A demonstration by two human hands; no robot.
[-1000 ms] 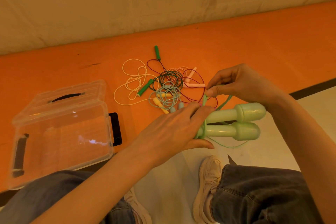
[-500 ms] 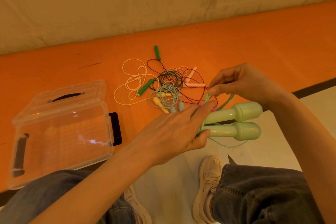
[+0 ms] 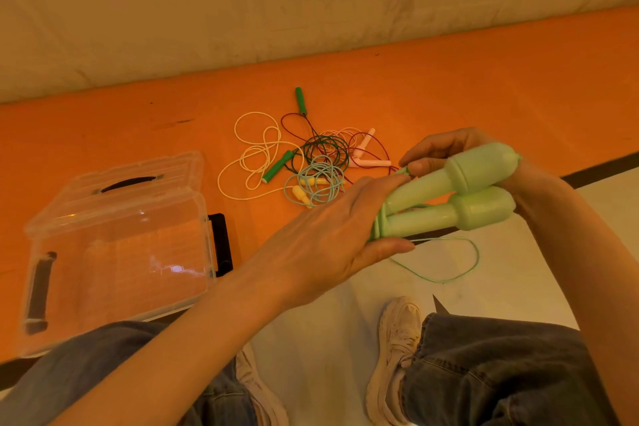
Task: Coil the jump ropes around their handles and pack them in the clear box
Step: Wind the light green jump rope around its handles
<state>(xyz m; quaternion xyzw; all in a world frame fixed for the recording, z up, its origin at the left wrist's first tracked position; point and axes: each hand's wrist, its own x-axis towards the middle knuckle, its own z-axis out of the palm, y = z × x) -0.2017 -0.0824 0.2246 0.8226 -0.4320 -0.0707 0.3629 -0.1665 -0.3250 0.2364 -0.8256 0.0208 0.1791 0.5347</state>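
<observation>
Head view, rope in hand: We held the two pale green plastic jump-rope handles (image 3: 449, 197) side by side in the air, so the thin green cord (image 3: 446, 263) could wrap around both at once; a few turns already sat at their narrow ends and a slack loop hung below.
Left hand (image 3: 332, 235): It clasped the narrow ends with thumb beneath and fairly straight fingers over the top, which we judge pinned the turns in place.
Right hand (image 3: 446, 156): It sat behind the thick ends, thumb and forefinger pinching the cord near the upper handle to feed the next turn.
Other ropes: A tangled pile of white, dark green, red, pink and pale blue jump ropes (image 3: 304, 159) lay uncoiled on the orange floor mat (image 3: 484, 79).
Box: The clear plastic box (image 3: 114, 252) stood open on the mat to our left, with no rope inside, well apart from our hands.
</observation>
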